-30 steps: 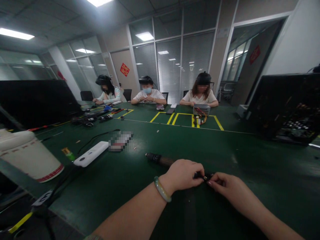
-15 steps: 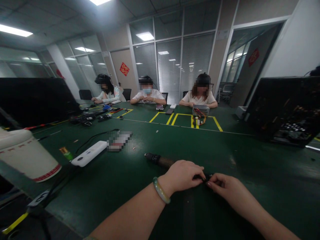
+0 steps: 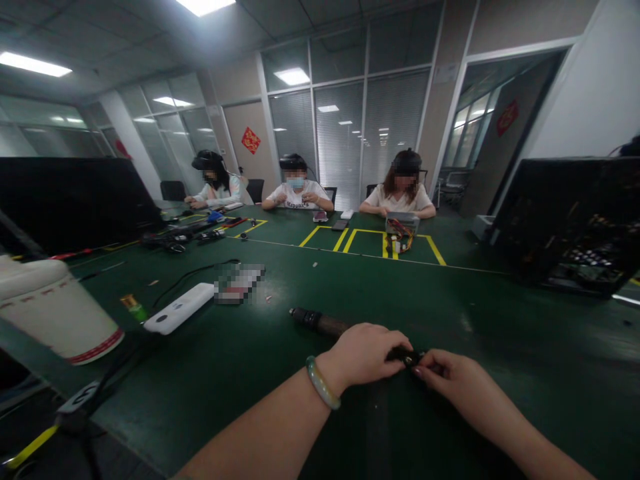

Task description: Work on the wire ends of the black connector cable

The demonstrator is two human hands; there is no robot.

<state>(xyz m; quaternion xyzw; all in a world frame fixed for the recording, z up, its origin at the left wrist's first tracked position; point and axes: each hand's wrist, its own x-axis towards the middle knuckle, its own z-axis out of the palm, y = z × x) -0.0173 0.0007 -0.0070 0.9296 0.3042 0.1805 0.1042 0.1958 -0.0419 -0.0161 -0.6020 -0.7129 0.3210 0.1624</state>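
My left hand (image 3: 367,353), with a green and white bangle at its wrist, is curled over a small black part (image 3: 409,361) low over the green table. Its fingertips close on the part's left end. From the right, my right hand (image 3: 453,373) pinches the other end of the same part between thumb and fingers. Most of the part is hidden by my fingers, so its kind is unclear. Just beyond my left hand lies a dark pen-shaped power tool (image 3: 320,323), its tip pointing left and its rear end hidden behind the hand.
A white power bank (image 3: 181,309), a blurred-out phone (image 3: 239,284) and a large paper cup (image 3: 55,310) are on the left. A black computer case (image 3: 570,233) stands right. Three people sit across the green table (image 3: 280,393); a power supply with cables (image 3: 401,227) is before one.
Both hands stay nearly in place, and a little more of the black part shows between them. Across the table, the middle person's hands have moved apart.
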